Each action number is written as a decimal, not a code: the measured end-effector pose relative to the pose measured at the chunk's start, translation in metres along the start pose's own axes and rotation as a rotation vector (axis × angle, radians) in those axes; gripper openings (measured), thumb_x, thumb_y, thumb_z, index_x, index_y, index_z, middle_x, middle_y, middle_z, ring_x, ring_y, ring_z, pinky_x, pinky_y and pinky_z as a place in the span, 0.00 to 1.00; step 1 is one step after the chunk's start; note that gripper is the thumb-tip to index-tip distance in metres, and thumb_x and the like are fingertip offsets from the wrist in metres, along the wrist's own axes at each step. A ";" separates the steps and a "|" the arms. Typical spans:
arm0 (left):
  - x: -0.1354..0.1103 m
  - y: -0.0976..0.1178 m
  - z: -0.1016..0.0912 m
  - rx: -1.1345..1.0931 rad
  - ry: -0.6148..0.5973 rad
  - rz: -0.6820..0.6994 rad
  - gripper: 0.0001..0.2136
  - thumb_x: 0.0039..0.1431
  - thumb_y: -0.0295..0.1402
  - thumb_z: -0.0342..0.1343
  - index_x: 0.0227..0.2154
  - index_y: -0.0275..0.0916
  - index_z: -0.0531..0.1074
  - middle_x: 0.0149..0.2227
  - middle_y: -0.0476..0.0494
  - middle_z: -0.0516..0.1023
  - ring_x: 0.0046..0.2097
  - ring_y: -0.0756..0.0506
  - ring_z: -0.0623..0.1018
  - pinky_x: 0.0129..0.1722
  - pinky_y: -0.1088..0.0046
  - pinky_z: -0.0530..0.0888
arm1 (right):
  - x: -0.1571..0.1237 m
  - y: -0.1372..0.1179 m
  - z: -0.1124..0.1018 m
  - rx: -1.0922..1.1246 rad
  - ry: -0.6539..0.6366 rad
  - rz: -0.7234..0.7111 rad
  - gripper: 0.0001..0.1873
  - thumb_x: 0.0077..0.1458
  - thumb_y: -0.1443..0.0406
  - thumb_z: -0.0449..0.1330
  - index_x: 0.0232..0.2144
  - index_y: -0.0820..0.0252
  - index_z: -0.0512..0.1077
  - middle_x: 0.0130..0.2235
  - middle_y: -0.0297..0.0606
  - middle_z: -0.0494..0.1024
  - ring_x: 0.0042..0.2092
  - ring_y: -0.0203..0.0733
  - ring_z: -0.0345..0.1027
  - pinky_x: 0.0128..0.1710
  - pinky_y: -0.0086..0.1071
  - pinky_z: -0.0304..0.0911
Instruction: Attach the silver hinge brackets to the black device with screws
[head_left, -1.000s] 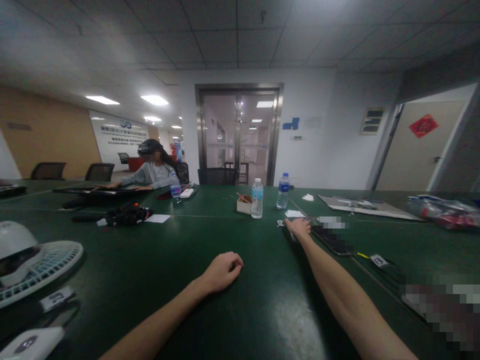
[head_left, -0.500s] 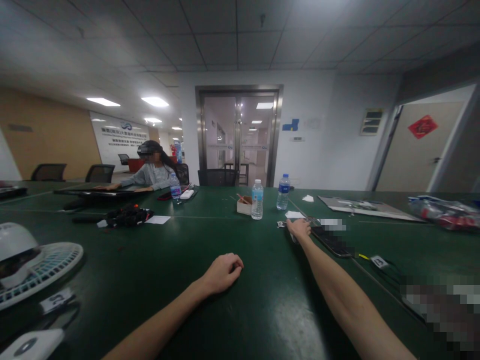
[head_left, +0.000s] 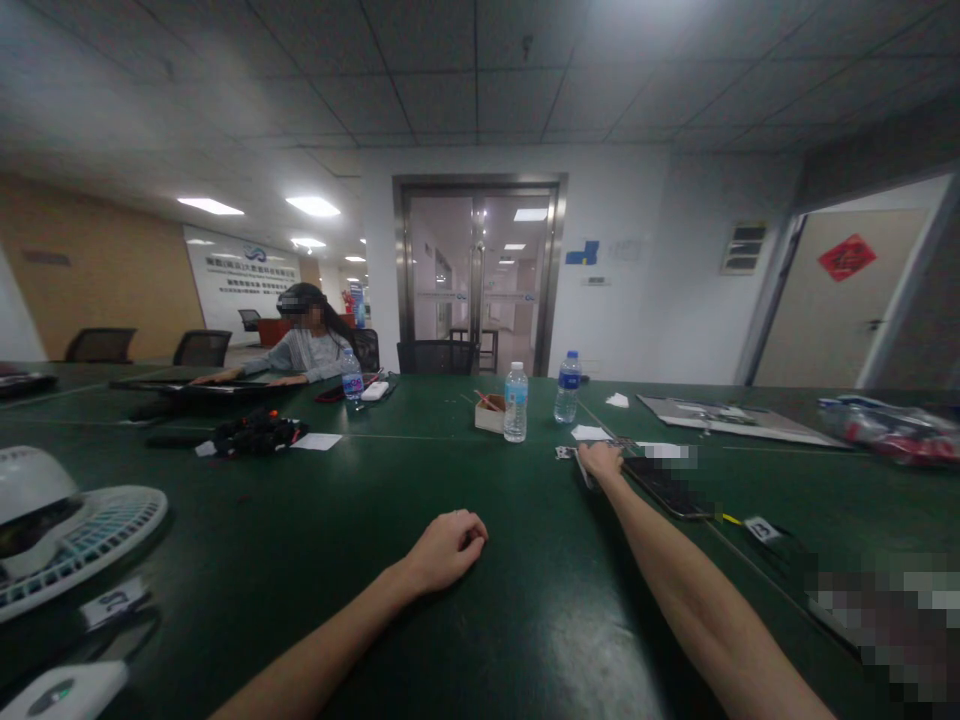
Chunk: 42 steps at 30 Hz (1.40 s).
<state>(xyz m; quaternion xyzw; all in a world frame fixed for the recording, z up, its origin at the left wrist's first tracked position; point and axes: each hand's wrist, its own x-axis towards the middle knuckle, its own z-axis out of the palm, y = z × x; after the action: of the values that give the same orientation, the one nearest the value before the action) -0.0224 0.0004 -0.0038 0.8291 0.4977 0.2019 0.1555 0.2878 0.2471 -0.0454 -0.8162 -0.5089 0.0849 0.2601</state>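
Note:
My left hand rests on the green table with its fingers curled in, and nothing shows in it. Stretched far forward, my right hand has its fingers bent down at a thin, pale-edged flat object. Most of that object is hidden under the hand, so its kind is unclear. Just left of these fingers lies a small black-and-white patterned piece. White paper lies beyond the hand. A dark phone-like slab is close on its right.
Two water bottles, a nearer one and a farther one, stand ahead beside a small open box. A white fan is at the left. A person sits across the table. A flat board lies at the far right.
Both hands keep almost the same place and pose. The whole view has shifted very slightly.

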 end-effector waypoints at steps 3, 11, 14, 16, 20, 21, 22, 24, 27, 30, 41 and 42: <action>0.000 0.001 -0.001 0.006 0.001 0.008 0.08 0.59 0.29 0.49 0.37 0.37 0.73 0.34 0.46 0.72 0.35 0.48 0.71 0.36 0.74 0.68 | 0.005 0.008 -0.009 -0.060 -0.054 -0.063 0.22 0.54 0.60 0.54 0.46 0.70 0.71 0.48 0.61 0.70 0.50 0.56 0.66 0.45 0.40 0.63; -0.001 0.002 -0.002 -0.002 -0.018 -0.013 0.08 0.59 0.30 0.49 0.38 0.37 0.72 0.35 0.46 0.73 0.36 0.48 0.71 0.37 0.74 0.68 | 0.001 0.023 -0.031 -0.194 -0.105 -0.231 0.15 0.50 0.67 0.57 0.41 0.67 0.73 0.42 0.55 0.75 0.45 0.52 0.70 0.42 0.36 0.64; 0.000 0.001 0.000 -0.008 -0.004 -0.002 0.08 0.59 0.30 0.48 0.37 0.37 0.72 0.35 0.46 0.73 0.35 0.48 0.71 0.36 0.74 0.68 | -0.005 0.017 -0.040 -0.202 -0.080 -0.277 0.15 0.51 0.67 0.56 0.42 0.66 0.73 0.42 0.54 0.75 0.45 0.52 0.70 0.41 0.36 0.64; -0.001 0.001 0.000 -0.016 -0.011 -0.008 0.09 0.60 0.30 0.48 0.37 0.37 0.72 0.36 0.46 0.73 0.35 0.48 0.71 0.36 0.74 0.69 | -0.011 0.008 -0.043 -0.189 -0.058 -0.342 0.15 0.52 0.67 0.55 0.44 0.64 0.71 0.44 0.52 0.74 0.47 0.50 0.68 0.43 0.35 0.62; -0.001 0.003 -0.002 -0.007 -0.015 -0.021 0.09 0.60 0.30 0.48 0.38 0.37 0.72 0.36 0.46 0.73 0.36 0.48 0.71 0.37 0.73 0.69 | -0.026 -0.016 -0.039 -0.144 -0.085 -0.536 0.16 0.53 0.68 0.55 0.46 0.57 0.69 0.44 0.41 0.75 0.48 0.43 0.67 0.45 0.29 0.58; -0.001 0.003 -0.003 -0.006 -0.017 -0.023 0.09 0.60 0.30 0.48 0.38 0.37 0.72 0.36 0.46 0.73 0.36 0.48 0.71 0.37 0.73 0.69 | -0.030 -0.021 -0.036 -0.137 -0.106 -0.570 0.16 0.53 0.69 0.55 0.45 0.56 0.69 0.43 0.39 0.75 0.47 0.41 0.67 0.45 0.28 0.58; -0.002 0.003 -0.003 -0.005 -0.020 -0.025 0.09 0.60 0.30 0.48 0.38 0.37 0.72 0.37 0.46 0.73 0.36 0.48 0.71 0.37 0.73 0.69 | -0.034 -0.026 -0.033 -0.134 -0.124 -0.592 0.15 0.52 0.70 0.56 0.44 0.56 0.70 0.42 0.38 0.76 0.46 0.41 0.67 0.44 0.28 0.58; -0.002 0.002 -0.002 -0.008 -0.025 -0.026 0.09 0.60 0.30 0.48 0.38 0.37 0.72 0.37 0.46 0.73 0.37 0.48 0.71 0.37 0.73 0.68 | -0.040 -0.032 -0.028 -0.135 -0.141 -0.602 0.14 0.51 0.70 0.57 0.42 0.56 0.71 0.41 0.39 0.76 0.45 0.42 0.67 0.43 0.29 0.58; -0.001 0.000 -0.001 -0.012 -0.020 -0.012 0.09 0.60 0.31 0.48 0.38 0.37 0.72 0.37 0.46 0.72 0.37 0.48 0.70 0.36 0.74 0.68 | -0.045 -0.033 -0.026 -0.153 -0.114 -0.587 0.14 0.51 0.69 0.58 0.42 0.56 0.70 0.43 0.42 0.74 0.49 0.46 0.65 0.46 0.32 0.57; 0.000 -0.002 0.000 -0.010 -0.014 0.006 0.08 0.60 0.30 0.48 0.37 0.37 0.72 0.35 0.46 0.72 0.36 0.48 0.70 0.36 0.74 0.68 | -0.049 -0.026 -0.029 -0.187 -0.036 -0.528 0.16 0.54 0.63 0.56 0.46 0.60 0.67 0.49 0.49 0.69 0.54 0.52 0.59 0.49 0.39 0.55; 0.000 -0.002 0.001 0.018 0.000 0.017 0.08 0.60 0.30 0.48 0.36 0.37 0.72 0.34 0.46 0.72 0.35 0.49 0.70 0.37 0.74 0.68 | -0.050 0.000 -0.033 -0.182 -0.073 -0.286 0.18 0.53 0.62 0.55 0.46 0.64 0.65 0.46 0.53 0.70 0.47 0.54 0.68 0.41 0.39 0.62; 0.000 -0.001 0.000 0.015 -0.006 0.012 0.08 0.60 0.30 0.48 0.37 0.37 0.72 0.34 0.46 0.72 0.35 0.48 0.70 0.37 0.74 0.68 | -0.048 0.001 -0.033 -0.175 -0.073 -0.286 0.18 0.52 0.62 0.55 0.46 0.63 0.65 0.46 0.52 0.70 0.47 0.54 0.68 0.41 0.39 0.63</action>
<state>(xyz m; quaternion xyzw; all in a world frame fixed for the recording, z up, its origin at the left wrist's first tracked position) -0.0231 0.0010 -0.0042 0.8339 0.4936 0.1963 0.1494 0.2795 0.1931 -0.0243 -0.7513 -0.6346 0.0319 0.1786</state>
